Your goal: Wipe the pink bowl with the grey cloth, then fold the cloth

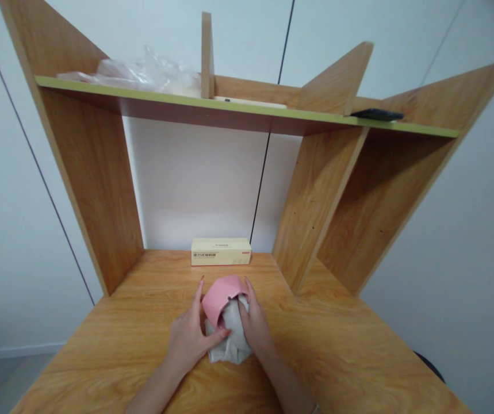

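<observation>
A pink bowl-like container [222, 294] is tipped on its side above the desk, its opening turned toward me. A small dark notch shows on its rim. My left hand [191, 332] is closed around its left side, fingers behind the wall and thumb at the lower rim. A light grey cloth [232, 339] is bunched into the opening and hangs below it to the desk. My right hand [254, 322] presses the cloth against the inside of the right rim, with a finger along the outer wall. Some fingertips are hidden by the cloth and container.
A cream-coloured box [221, 253] with printed lettering stands at the back of the wooden desk [143, 333]. Overhead, a shelf [238, 119] carries a crumpled clear plastic bag [143, 75] and a dark flat object [377, 114]. An upright divider [316, 213] rises at the right.
</observation>
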### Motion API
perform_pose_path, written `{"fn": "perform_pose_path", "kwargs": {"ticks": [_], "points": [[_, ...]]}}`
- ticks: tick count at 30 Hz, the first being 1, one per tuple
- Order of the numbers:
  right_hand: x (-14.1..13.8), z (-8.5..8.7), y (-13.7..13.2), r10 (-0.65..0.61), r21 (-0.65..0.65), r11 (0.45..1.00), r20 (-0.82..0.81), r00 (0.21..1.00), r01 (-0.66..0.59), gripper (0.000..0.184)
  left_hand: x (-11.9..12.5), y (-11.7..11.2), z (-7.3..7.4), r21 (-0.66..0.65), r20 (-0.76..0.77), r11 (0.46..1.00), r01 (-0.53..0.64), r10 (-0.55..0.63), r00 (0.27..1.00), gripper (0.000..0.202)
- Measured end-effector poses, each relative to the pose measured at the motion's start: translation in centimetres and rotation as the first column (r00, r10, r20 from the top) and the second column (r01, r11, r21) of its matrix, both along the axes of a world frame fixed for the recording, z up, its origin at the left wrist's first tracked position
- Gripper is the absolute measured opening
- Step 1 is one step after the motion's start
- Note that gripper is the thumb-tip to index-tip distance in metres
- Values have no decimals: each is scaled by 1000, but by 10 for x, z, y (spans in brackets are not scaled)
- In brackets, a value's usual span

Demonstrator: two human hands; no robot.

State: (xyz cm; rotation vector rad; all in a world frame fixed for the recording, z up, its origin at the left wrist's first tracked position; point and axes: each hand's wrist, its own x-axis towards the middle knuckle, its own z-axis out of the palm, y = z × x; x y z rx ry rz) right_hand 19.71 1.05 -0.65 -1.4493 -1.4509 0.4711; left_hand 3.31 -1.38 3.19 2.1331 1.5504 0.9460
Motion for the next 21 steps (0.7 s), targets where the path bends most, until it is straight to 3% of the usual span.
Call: {"fn": "perform_pose_path", "kwargs": {"ticks": [4, 9, 12, 15, 18, 21], "points": [[-5, -1, 1, 43, 35, 999, -208, 977, -36, 45, 4, 0, -4, -96, 17, 995, 28, -26, 1000, 79], [-11, -2, 0, 156, 11, 988, -196, 968, -157, 46, 4, -3, -2, -96, 61, 995, -22, 28, 998, 70], [-12, 1, -2, 88, -65, 993, -81, 993, -94, 55, 1, -3, 4, -53, -5, 995, -88, 87, 996, 69], [-10, 10, -6, -57, -164, 982, 195, 979, 90, 68, -4, -3, 9, 18, -145, 993, -114, 116, 983, 68], [-8, 21, -10, -153, -76, 975, 459, 875, 211, 71, -6, -5, 11, 81, -263, 992, -100, 117, 958, 66], [-7, 24, -13, -176, 19, 981, 512, 841, 193, 71, -5, -6, 11, 107, -333, 992, -67, 99, 938, 66]]}}
